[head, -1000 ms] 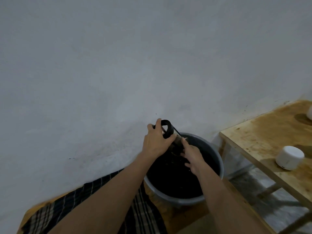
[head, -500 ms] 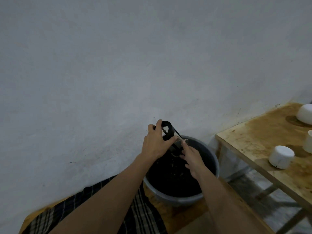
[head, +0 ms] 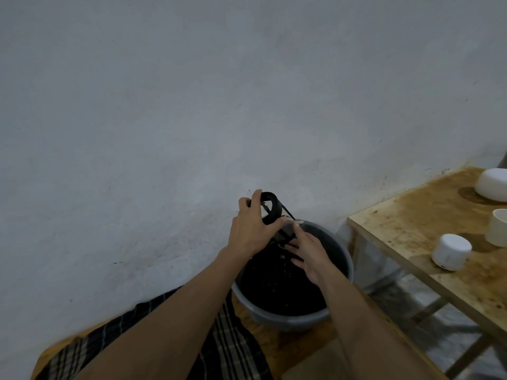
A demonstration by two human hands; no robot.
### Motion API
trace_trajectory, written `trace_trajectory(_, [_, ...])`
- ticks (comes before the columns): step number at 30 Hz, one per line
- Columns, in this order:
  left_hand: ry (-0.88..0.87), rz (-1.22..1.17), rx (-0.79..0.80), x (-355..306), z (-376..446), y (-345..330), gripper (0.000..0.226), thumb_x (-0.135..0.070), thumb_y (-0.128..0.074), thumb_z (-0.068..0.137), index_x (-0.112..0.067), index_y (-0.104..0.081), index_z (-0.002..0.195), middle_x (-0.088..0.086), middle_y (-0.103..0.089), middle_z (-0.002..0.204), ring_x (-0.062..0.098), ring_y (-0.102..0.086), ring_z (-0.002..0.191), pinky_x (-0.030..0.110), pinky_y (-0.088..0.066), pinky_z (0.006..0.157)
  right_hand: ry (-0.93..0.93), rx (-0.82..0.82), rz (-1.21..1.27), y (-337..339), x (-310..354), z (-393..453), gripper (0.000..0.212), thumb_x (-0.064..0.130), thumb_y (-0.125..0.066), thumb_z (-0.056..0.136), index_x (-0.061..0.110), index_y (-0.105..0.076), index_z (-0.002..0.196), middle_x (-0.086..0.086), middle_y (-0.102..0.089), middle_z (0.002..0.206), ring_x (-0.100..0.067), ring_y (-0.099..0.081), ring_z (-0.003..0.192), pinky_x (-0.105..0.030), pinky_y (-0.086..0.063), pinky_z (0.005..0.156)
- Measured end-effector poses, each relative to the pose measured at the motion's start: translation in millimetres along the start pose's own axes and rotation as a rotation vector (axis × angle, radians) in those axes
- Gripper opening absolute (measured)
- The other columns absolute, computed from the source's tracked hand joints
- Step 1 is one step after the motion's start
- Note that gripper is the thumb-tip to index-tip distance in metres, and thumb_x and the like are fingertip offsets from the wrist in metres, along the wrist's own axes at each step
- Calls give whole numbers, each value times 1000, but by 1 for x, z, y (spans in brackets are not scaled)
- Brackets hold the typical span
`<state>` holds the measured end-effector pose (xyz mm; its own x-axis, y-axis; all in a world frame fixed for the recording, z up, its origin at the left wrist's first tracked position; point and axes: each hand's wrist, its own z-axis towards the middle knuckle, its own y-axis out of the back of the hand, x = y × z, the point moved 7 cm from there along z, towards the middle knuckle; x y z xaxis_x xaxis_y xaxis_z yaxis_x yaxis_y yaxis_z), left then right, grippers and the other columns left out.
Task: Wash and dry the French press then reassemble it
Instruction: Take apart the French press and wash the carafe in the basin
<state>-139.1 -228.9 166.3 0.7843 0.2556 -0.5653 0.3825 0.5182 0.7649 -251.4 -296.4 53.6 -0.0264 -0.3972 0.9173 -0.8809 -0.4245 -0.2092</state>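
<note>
I hold the French press carafe, glass in a black frame, tilted over a grey bucket of dark water. My left hand grips it by the black loop handle, which sticks up above my fingers. My right hand rests on the lower part of the glass, fingers spread along it, just above the water. Most of the carafe is hidden behind both hands. The plunger and lid are not visible.
The bucket stands on a low wooden bench, with a dark checked cloth lying left of it. At the right is a stained wooden table carrying a white cylinder, a white bowl and a cream cup. A grey wall stands close behind.
The view has drifted left, so more of the table and its white objects show. My hands and the carafe stay over the bucket, the right hand shifting slightly along the glass.
</note>
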Motion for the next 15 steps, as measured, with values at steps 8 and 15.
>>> trace_trajectory(8, [-13,-2,9,0,0,1,77,-53,-65,81,-23,-30,142,5,-40,131,28,-58,106,38,-46,91,2,0,-9,1,0,-1,47,52,-49,94,16,-55,124,-6,-63,118,-16,-62,103,-46,-39,107])
trace_trajectory(15, [-6,-25,11,2,0,0,79,-55,-65,80,-22,-30,143,6,-39,131,27,-55,109,38,-45,93,21,-27,-49,4,2,0,49,50,-48,95,15,-52,130,-6,-62,122,-20,-61,110,-44,-40,107])
